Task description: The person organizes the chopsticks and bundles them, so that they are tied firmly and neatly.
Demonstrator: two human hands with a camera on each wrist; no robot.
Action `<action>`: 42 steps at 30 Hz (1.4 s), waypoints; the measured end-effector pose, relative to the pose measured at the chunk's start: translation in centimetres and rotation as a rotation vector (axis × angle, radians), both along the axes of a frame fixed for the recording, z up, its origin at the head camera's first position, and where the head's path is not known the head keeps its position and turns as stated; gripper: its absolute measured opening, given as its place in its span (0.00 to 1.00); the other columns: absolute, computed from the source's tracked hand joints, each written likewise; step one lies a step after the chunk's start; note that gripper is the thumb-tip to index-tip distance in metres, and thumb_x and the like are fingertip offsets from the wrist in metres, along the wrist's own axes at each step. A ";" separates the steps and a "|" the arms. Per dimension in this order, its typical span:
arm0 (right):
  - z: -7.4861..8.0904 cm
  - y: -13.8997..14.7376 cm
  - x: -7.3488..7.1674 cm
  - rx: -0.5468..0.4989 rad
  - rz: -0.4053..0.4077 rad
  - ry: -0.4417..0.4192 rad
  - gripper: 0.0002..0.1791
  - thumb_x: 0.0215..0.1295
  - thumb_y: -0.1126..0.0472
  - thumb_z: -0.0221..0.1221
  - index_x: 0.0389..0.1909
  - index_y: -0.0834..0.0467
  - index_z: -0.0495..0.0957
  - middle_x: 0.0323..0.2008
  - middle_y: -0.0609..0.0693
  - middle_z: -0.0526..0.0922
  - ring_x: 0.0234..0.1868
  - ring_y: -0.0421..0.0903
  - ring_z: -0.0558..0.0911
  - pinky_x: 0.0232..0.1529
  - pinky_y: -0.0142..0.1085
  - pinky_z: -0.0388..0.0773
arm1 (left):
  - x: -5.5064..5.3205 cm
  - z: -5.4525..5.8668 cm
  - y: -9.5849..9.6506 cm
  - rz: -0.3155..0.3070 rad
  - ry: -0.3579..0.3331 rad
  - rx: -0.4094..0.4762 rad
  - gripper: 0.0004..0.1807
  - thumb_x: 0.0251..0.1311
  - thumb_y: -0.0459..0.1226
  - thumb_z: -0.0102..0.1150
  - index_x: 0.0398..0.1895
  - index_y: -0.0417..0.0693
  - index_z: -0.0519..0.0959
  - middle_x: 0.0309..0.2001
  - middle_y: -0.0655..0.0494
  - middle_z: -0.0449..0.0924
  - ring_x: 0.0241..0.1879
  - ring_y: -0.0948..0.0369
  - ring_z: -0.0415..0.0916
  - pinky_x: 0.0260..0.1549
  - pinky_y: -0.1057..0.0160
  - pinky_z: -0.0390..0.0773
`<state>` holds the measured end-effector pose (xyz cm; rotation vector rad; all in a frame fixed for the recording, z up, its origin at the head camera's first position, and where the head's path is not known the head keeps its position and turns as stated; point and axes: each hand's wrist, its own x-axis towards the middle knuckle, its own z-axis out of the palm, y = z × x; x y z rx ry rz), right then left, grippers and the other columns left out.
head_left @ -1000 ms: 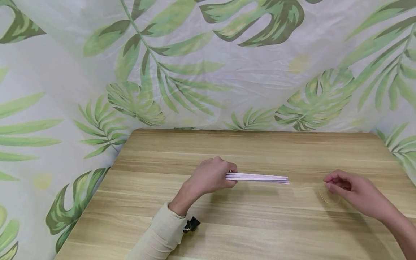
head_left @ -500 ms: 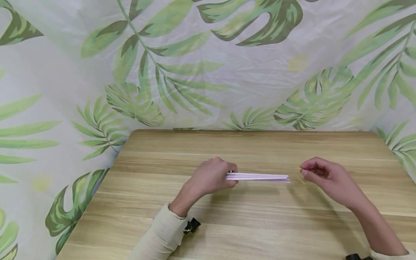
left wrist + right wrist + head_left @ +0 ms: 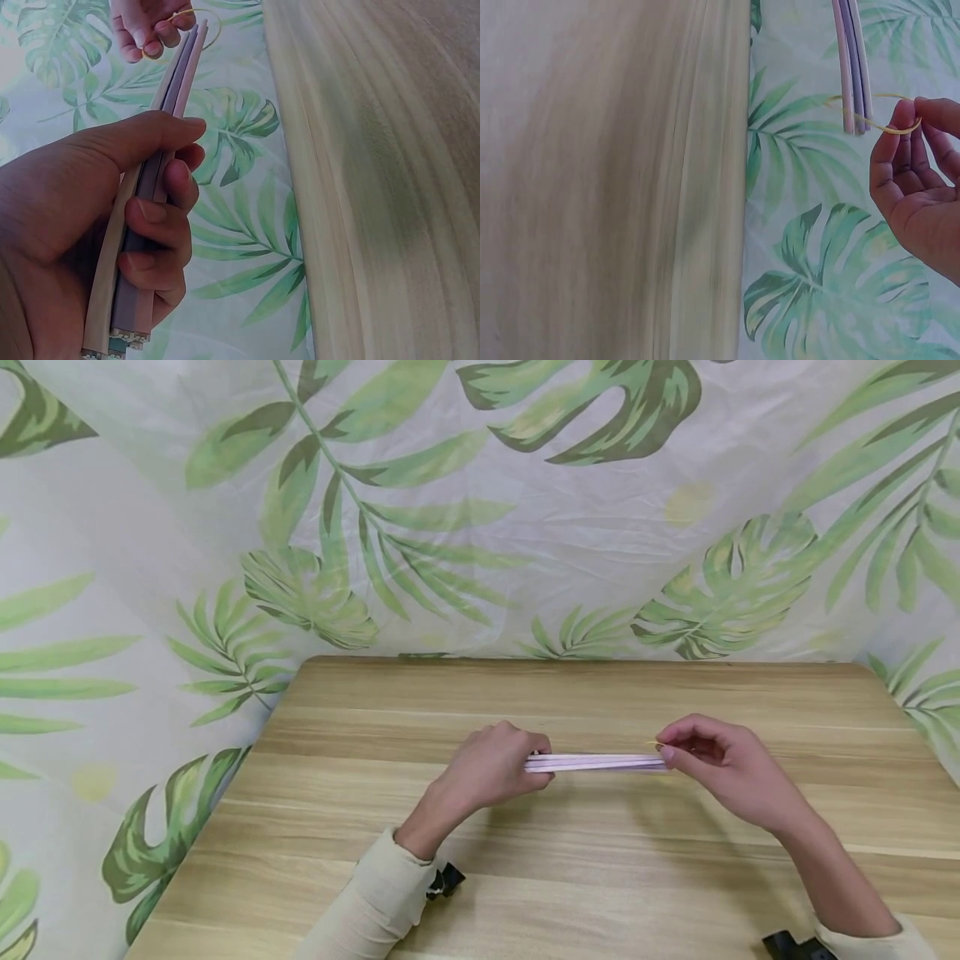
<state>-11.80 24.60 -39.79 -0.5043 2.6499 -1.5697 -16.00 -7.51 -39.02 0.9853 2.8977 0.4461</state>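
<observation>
My left hand (image 3: pixel 487 766) grips a bundle of several slim chopsticks (image 3: pixel 592 763) in pale pink, purple and beige, held level above the table. In the left wrist view its fingers curl round the bundle, whose decorated ends (image 3: pixel 129 337) stick out below the palm. My right hand (image 3: pixel 723 772) is at the free tips of the bundle. Between thumb and fingers it pinches a thin yellow rubber band (image 3: pixel 889 131). In the right wrist view the band's loop surrounds the chopstick tips loosely, and the right fingertips stay a little to their side.
Under both hands lies a wood-grain table (image 3: pixel 585 877). A leaf-patterned cloth (image 3: pixel 450 527) hangs behind it and at its sides. Black wrist devices (image 3: pixel 446 881) sit at both cuffs.
My right hand has moved left with the rubber band, from well apart to the chopstick tips, and the band has gone over them. The left hand and bundle have hardly moved.
</observation>
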 end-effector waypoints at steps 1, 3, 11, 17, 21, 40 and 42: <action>0.1 -0.1 0.0 -0.004 0.005 -0.005 0.06 0.78 0.61 0.63 0.50 0.58 0.84 0.40 0.50 0.88 0.36 0.41 0.86 0.37 0.34 0.84 | 0.0 0.0 0.0 0.003 0.001 0.005 0.02 0.63 0.41 0.72 0.34 0.57 0.86 0.23 0.66 0.77 0.20 0.68 0.64 0.17 0.67 0.64; 0.2 -0.4 0.1 -0.011 0.011 -0.012 0.06 0.77 0.62 0.63 0.50 0.58 0.84 0.39 0.49 0.88 0.35 0.41 0.86 0.36 0.34 0.84 | 0.0 0.0 0.0 0.011 0.004 0.015 0.02 0.63 0.41 0.72 0.35 0.57 0.87 0.23 0.66 0.77 0.20 0.68 0.64 0.17 0.66 0.65; 0.3 -0.7 0.2 -0.013 0.015 -0.020 0.06 0.77 0.62 0.64 0.49 0.58 0.84 0.38 0.47 0.88 0.35 0.42 0.85 0.35 0.34 0.83 | 0.0 0.0 0.0 0.027 0.004 0.017 0.01 0.64 0.41 0.71 0.34 0.58 0.87 0.23 0.66 0.78 0.20 0.68 0.65 0.17 0.66 0.65; 0.4 -0.9 0.4 -0.022 0.033 -0.017 0.06 0.77 0.62 0.64 0.49 0.59 0.84 0.38 0.47 0.89 0.37 0.41 0.87 0.39 0.33 0.84 | -0.1 0.0 -0.1 0.042 -0.005 0.023 0.03 0.64 0.41 0.72 0.33 0.57 0.86 0.23 0.66 0.79 0.20 0.68 0.66 0.18 0.66 0.66; 0.3 -1.1 0.6 -0.031 0.042 -0.012 0.06 0.77 0.63 0.64 0.49 0.59 0.84 0.39 0.47 0.89 0.39 0.41 0.87 0.40 0.33 0.85 | -0.1 0.1 -0.2 0.063 -0.011 0.037 0.03 0.64 0.42 0.72 0.33 0.57 0.86 0.22 0.66 0.78 0.19 0.68 0.65 0.17 0.67 0.65; -1.1 -2.3 0.9 -0.102 0.102 0.020 0.06 0.74 0.68 0.65 0.48 0.58 0.84 0.39 0.46 0.87 0.39 0.46 0.87 0.41 0.32 0.85 | -0.2 0.3 -0.1 0.099 -0.009 0.077 0.02 0.65 0.41 0.72 0.35 0.55 0.87 0.20 0.65 0.76 0.16 0.68 0.63 0.16 0.67 0.63; -1.2 -2.3 0.8 -0.101 0.102 0.022 0.06 0.74 0.69 0.64 0.48 0.58 0.84 0.39 0.45 0.86 0.39 0.44 0.87 0.41 0.32 0.85 | -0.2 0.3 -0.1 0.105 -0.008 0.083 0.02 0.65 0.41 0.72 0.36 0.55 0.87 0.20 0.65 0.76 0.16 0.68 0.63 0.16 0.67 0.63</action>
